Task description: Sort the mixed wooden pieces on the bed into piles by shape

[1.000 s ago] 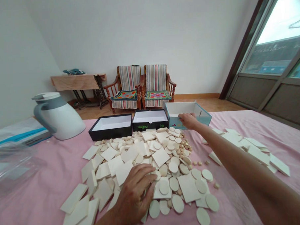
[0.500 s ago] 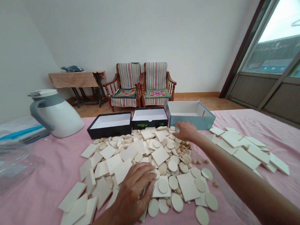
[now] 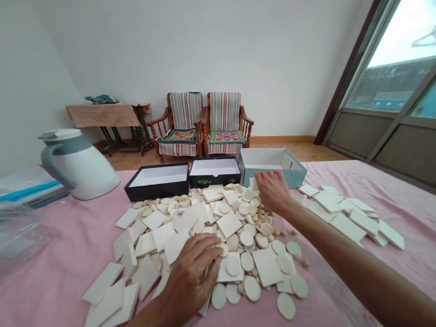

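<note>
The left hand [image 3: 189, 280] sits on the near part of the big pile, half open w/ fingers bent & close together, pressing down on the flat squares [image 3: 230, 224] & round discs [image 3: 247, 263]. Can't tell if it has hold of any. The right hand [image 3: 273, 192] is at the far side of the pile, fingers curled down, just by a square that's tipped up at the pile's back edge. It's more shut than the left, but can't tell if it's gripping smth. The pile is made of cream-colored squares, discs & small bits [image 3: 265, 212], all mixed up, w/ the small bits mostly by the right hand & a few lying loose nearby. Right of the pile, more squares lie in a second heap [image 3: 345, 220], apart from the first. Just past the pile are 3 open boxes in a row: a black box [image 3: 156, 183], a black box w/ green marks [image 3: 214, 173] & a light blue box [image 3: 272, 162], which is close to the right hand. All this is on a pink cloth [image 3: 52, 257]. To the left are a big white jug [image 3: 81, 169] lying tipped & a clear plastic bag [image 3: 11, 235]. Farther off, 2 striped wooden armchairs [image 3: 202, 123] stand by the wall, next to a table w/ iron legs [image 3: 107, 115], & a big window [image 3: 391, 79] is on the right.
</note>
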Available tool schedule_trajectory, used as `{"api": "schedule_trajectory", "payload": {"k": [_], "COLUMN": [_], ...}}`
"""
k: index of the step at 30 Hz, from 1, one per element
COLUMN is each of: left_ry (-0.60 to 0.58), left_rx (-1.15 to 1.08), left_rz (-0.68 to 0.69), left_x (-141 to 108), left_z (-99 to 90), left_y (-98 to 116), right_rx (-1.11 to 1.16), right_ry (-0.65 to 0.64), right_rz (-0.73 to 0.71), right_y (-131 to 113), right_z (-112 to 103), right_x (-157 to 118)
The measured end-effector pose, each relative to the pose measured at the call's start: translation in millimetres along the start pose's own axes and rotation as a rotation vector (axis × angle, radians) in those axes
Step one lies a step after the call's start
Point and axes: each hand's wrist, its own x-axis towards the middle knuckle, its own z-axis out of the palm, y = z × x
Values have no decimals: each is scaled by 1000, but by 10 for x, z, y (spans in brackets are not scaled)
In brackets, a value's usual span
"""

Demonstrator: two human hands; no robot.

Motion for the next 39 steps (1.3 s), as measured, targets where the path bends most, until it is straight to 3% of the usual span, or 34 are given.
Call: {"api": "schedule_trajectory", "payload": {"k": [8,11,14,17,20,24,28,31,34,39], "left_ry": [2,-5,-19,-17,-7,-22,-24,-11,-3,-2], "left_rx": [5,-2,-2,-3,-7,-15,-6,4,9,9], "left_rz": [22,24,23,24,19,-1,-1,13,25,23], "left_x": [15,13,4,4,13,15,6,8,16,19], "left_z": [-11,-7,-5,-9,-21,-38,-47,-47,-45,-22], "left_y": [19,20,16,20,33,42,30,23,21,3], "right_rx": [-38,-1,202,436,482,343,299,332,333,222], "right_ry": [-71,23,74,37,-15,-110,-137,-35,66,-1], "right_rz": [498,515,336,90,-74,-111,-64,37,198,601], "right_y": [862,955,735,309,-125,-488,-545,-371,10,877], "right_z": [57,127,169,205,265,366,385,337,300,352], "right_x": [-654,-721,-534,-178,193,513,538,378,108,-405]}}
